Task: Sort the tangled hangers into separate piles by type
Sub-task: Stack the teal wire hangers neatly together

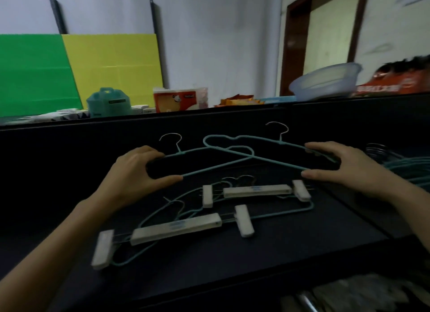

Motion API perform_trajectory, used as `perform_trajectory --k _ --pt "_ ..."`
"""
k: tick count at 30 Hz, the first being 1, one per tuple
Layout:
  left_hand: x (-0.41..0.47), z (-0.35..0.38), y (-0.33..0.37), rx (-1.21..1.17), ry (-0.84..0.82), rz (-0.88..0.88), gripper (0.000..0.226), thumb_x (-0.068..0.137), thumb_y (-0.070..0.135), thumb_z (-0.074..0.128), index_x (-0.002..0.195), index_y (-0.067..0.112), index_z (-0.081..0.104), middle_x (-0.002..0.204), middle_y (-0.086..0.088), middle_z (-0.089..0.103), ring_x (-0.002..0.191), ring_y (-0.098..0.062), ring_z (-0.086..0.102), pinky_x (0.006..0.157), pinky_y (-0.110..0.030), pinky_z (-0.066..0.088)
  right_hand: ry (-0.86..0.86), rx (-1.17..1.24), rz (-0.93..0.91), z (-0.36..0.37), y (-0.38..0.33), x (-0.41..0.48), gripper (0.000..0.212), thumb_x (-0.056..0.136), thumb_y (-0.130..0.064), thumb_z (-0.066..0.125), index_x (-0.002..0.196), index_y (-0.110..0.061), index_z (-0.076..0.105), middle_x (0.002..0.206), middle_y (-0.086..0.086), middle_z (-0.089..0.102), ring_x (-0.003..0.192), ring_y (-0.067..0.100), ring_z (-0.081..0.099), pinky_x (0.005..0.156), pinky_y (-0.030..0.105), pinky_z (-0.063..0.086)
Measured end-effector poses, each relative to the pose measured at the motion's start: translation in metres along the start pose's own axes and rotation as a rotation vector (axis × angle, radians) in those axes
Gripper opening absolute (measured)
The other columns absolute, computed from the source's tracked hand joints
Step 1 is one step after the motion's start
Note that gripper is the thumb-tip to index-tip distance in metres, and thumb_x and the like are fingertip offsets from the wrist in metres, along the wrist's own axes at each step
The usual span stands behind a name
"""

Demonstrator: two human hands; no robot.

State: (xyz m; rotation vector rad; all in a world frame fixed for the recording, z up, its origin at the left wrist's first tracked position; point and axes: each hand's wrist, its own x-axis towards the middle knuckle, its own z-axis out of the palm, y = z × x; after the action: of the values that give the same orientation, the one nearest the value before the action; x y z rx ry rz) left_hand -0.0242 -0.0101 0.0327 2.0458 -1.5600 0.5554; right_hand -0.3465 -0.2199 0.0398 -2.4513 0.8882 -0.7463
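Two teal wire hangers cross each other above the dark table (58,195). My left hand (139,169) grips the left end of one teal hanger (209,166). My right hand (337,165) grips the right end of the other teal hanger (267,160). Below them lie two white clip hangers, one further back (256,190) and one nearer (174,229), tangled with more teal wire hangers (290,212) underneath. A pile of teal wire hangers (404,165) lies at the right edge.
Behind the table's raised back edge stand a teal container (109,102), a tissue pack (179,100), snack packets (239,101) and a clear plastic basin (325,81). Green and yellow boards (81,67) lean on the wall. A doorway (325,32) is at the right.
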Motion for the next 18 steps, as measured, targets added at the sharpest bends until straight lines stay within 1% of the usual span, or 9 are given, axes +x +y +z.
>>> perform_trajectory --k 1,3,7,10,11,13,14,16,18 --pt "0.004 0.006 0.015 -0.013 -0.008 0.021 0.1 0.052 0.089 0.038 0.111 0.013 0.064 0.109 0.0 0.063 0.092 -0.015 0.06 0.081 -0.027 0.048 0.014 -0.004 0.014 -0.011 0.011 -0.009 0.123 0.024 -0.095 0.051 0.131 -0.033 0.046 0.123 -0.017 0.045 0.113 0.004 0.041 0.094 0.024 0.032" --pt "0.01 0.019 0.047 -0.026 -0.03 0.047 0.1 0.053 0.09 0.037 0.111 0.013 0.064 0.108 0.001 0.063 0.091 -0.016 0.059 0.081 -0.026 0.047 0.046 -0.022 0.03 -0.033 0.033 -0.028 0.123 0.025 -0.095 0.05 0.132 -0.032 0.046 0.124 -0.017 0.045 0.113 0.002 0.041 0.093 0.023 0.031" --pt "0.021 0.047 0.109 -0.054 -0.057 0.082 0.094 0.058 0.085 0.043 0.113 0.012 0.062 0.11 0.0 0.062 0.093 -0.016 0.058 0.08 -0.026 0.047 0.013 -0.043 0.074 -0.073 0.078 -0.062 0.107 0.046 -0.087 0.053 0.135 -0.03 0.041 0.128 -0.017 0.041 0.115 0.001 0.037 0.093 0.021 0.028" --pt "0.026 0.066 0.154 -0.1 -0.066 0.094 0.096 0.057 0.087 0.041 0.114 0.013 0.062 0.11 0.0 0.062 0.093 -0.015 0.058 0.08 -0.026 0.047 -0.034 -0.043 0.159 -0.105 0.11 -0.085 0.092 0.058 -0.07 0.058 0.138 -0.031 0.036 0.13 -0.015 0.04 0.116 0.002 0.036 0.093 0.022 0.028" --pt "0.028 0.072 0.171 -0.115 -0.066 0.101 0.101 0.054 0.09 0.036 0.113 0.013 0.063 0.11 0.001 0.062 0.093 -0.014 0.058 0.08 -0.025 0.047 -0.04 -0.061 0.173 -0.116 0.12 -0.092 0.097 0.055 -0.077 0.057 0.138 -0.032 0.036 0.131 -0.016 0.039 0.115 0.0 0.034 0.094 0.023 0.029" --pt "0.03 0.085 0.203 -0.15 -0.071 0.103 0.112 0.048 0.096 0.026 0.112 0.012 0.064 0.11 0.001 0.063 0.095 -0.015 0.059 0.079 -0.025 0.046 -0.026 -0.107 0.178 -0.137 0.139 -0.106 0.119 0.033 -0.095 0.047 0.136 -0.035 0.037 0.127 -0.02 0.038 0.114 -0.001 0.034 0.096 0.023 0.03" --pt "0.03 0.092 0.218 -0.161 -0.074 0.102 0.116 0.046 0.098 0.023 0.112 0.012 0.064 0.11 0.0 0.063 0.096 -0.016 0.06 0.08 -0.025 0.046 -0.015 -0.115 0.181 -0.147 0.151 -0.113 0.126 0.026 -0.098 0.044 0.135 -0.035 0.038 0.126 -0.021 0.037 0.114 -0.002 0.034 0.096 0.023 0.03" --pt "0.031 0.107 0.248 -0.169 -0.083 0.102 0.119 0.044 0.098 0.02 0.112 0.011 0.064 0.11 -0.001 0.063 0.098 -0.018 0.06 0.081 -0.027 0.046 0.003 -0.139 0.176 -0.164 0.176 -0.125 0.127 0.024 -0.098 0.042 0.134 -0.035 0.039 0.127 -0.021 0.038 0.115 -0.002 0.034 0.095 0.022 0.029" --pt "0.033 0.123 0.276 -0.176 -0.088 0.11 0.116 0.045 0.097 0.022 0.111 0.012 0.064 0.109 -0.001 0.063 0.098 -0.019 0.06 0.082 -0.03 0.047 0.015 -0.157 0.178 -0.181 0.198 -0.136 0.127 0.024 -0.098 0.042 0.134 -0.036 0.04 0.127 -0.02 0.038 0.116 -0.001 0.034 0.095 0.024 0.03"
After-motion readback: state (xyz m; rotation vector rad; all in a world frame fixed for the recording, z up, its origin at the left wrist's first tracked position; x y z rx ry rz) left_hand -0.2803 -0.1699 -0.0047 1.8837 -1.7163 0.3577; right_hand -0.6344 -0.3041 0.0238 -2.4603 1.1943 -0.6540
